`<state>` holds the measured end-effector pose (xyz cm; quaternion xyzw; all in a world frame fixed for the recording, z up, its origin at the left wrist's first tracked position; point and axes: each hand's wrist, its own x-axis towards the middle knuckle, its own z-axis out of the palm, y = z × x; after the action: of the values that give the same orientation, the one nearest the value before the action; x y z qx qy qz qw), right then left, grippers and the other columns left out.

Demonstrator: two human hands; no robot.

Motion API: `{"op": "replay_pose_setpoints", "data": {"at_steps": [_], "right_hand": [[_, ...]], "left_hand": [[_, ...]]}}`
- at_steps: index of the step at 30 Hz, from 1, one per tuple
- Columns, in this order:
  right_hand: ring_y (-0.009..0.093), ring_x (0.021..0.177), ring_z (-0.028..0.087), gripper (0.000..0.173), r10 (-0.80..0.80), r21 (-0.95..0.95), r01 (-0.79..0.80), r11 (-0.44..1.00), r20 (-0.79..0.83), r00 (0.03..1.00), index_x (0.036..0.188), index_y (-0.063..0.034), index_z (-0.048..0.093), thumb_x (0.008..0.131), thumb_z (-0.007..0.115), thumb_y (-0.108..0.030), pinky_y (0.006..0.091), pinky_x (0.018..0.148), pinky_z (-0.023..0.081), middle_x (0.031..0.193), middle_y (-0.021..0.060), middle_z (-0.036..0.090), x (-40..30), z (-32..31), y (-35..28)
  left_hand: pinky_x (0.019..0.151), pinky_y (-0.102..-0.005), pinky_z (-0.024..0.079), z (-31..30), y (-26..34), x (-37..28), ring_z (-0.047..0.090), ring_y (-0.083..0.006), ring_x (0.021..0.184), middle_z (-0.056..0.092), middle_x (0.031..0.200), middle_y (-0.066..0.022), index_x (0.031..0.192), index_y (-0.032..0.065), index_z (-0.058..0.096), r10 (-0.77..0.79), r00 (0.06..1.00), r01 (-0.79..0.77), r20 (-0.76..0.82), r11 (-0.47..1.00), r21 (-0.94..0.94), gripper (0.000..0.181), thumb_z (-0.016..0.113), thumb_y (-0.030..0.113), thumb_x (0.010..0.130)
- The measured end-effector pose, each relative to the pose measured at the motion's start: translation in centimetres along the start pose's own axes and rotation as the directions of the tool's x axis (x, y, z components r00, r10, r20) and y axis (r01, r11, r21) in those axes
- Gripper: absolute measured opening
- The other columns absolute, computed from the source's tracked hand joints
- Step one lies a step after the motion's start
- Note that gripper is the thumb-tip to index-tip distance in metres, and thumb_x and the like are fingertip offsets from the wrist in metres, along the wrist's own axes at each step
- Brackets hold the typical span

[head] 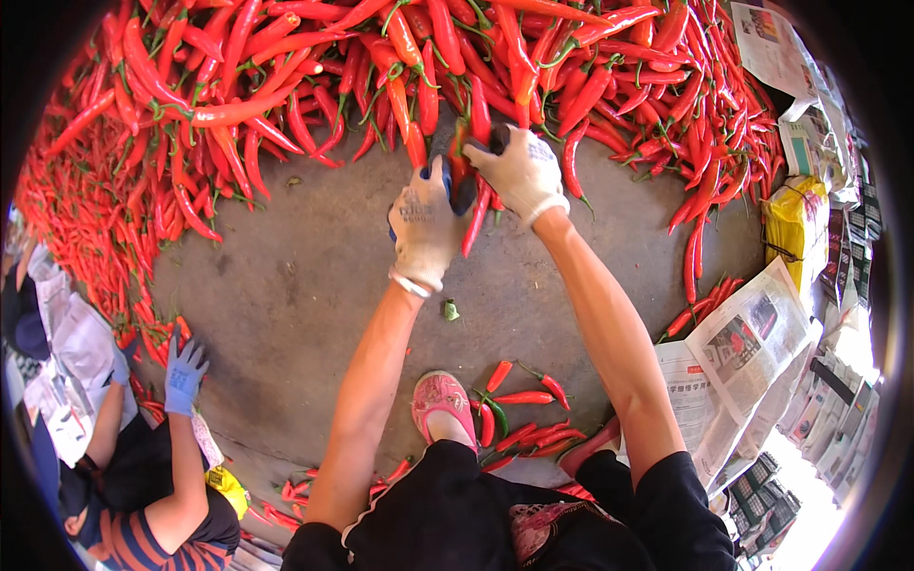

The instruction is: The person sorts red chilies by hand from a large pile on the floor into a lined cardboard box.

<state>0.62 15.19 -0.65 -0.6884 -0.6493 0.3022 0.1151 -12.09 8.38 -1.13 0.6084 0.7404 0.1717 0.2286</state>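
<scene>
Both my hands wear off-white knit gloves with dark coated palms, at the near edge of a large heap of red chili peppers [314, 64]. My left hand [428, 225] is curled around a few red chili peppers [417, 146], whose lower parts its fingers hide. Close beside it, my right hand [520, 168] pinches more chili peppers [480, 110] between thumb and fingers. A dark orange-red pepper [459, 153] lies between the two hands. Below it, a slim red pepper [476, 223] points down towards me. Exactly which peppers each hand grips is partly hidden.
Loose red peppers [525, 397] and one green pepper [498, 417] lie by my pink shoe [443, 407]. Newspaper sheets [742, 342] and a yellow bundle [796, 221] line the right side. At left, a co-worker's blue-gloved hand [184, 375] reaches to the heap. A green scrap [450, 310] lies on the concrete floor [285, 285].
</scene>
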Motion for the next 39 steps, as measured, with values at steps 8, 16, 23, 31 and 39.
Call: {"op": "replay_pose_setpoints", "data": {"at_steps": [8,16,23,31,39], "right_hand": [[0.012,0.054,0.059,0.030,0.235,0.638,-0.497,0.588,0.453,0.860,0.092,0.0015,0.065,0.091,0.061,-0.028,0.0283,0.051,0.047,0.071,0.0079,0.066,-8.4,-3.5,6.9],[0.011,0.062,0.060,0.018,0.367,0.675,-0.323,0.664,0.082,0.927,0.103,0.0008,0.064,0.091,0.057,-0.011,0.0244,0.056,0.047,0.079,0.0075,0.068,-11.7,-6.2,10.3],[0.035,0.109,0.054,0.044,-0.286,-0.074,0.281,0.957,-0.068,0.956,0.113,-0.0131,0.062,0.071,0.073,-0.020,0.0453,0.093,0.044,0.116,0.0148,0.057,-11.4,-4.8,6.4],[0.031,0.118,0.047,0.046,-0.513,-0.339,0.466,0.817,-0.058,0.856,0.112,-0.0132,0.059,0.069,0.073,-0.023,0.0494,0.101,0.034,0.120,0.0103,0.055,-10.1,-4.5,5.3],[0.014,0.079,0.054,0.028,0.083,0.851,0.024,0.525,-0.079,0.993,0.115,0.0050,0.053,0.094,0.053,-0.013,0.0282,0.074,0.045,0.087,0.0063,0.060,-13.0,-6.7,9.9]], "left_hand": [[0.075,-0.0419,0.051,0.5,-1.0,-6.7,0.063,-0.0309,0.086,0.061,0.100,-0.0088,0.117,0.0127,0.058,0.181,0.969,-0.180,0.167,0.983,-0.023,0.058,0.080,0.022,0.064],[0.065,-0.0356,0.052,-0.2,-1.4,-5.9,0.066,-0.0275,0.071,0.065,0.084,-0.0093,0.092,0.0077,0.067,0.107,0.994,-0.107,-0.015,0.958,-0.266,0.029,0.077,0.022,0.068],[0.082,-0.0334,0.053,-0.7,-5.8,-7.1,0.064,-0.0211,0.087,0.065,0.103,-0.0117,0.121,-0.0017,0.053,0.000,0.939,0.343,0.343,0.030,-0.939,0.039,0.062,0.005,0.084],[0.076,-0.0331,0.052,-3.4,-2.8,-6.9,0.063,-0.0196,0.081,0.063,0.088,-0.0063,0.122,0.0035,0.055,0.038,0.889,0.454,0.457,-0.221,-0.863,0.033,0.057,0.013,0.090],[0.071,-0.0363,0.051,0.0,-0.8,-2.0,0.065,-0.0239,0.081,0.065,0.095,-0.0125,0.118,0.0057,0.059,0.293,0.956,-0.285,-0.026,0.903,-0.322,0.040,0.067,0.021,0.082]]}}
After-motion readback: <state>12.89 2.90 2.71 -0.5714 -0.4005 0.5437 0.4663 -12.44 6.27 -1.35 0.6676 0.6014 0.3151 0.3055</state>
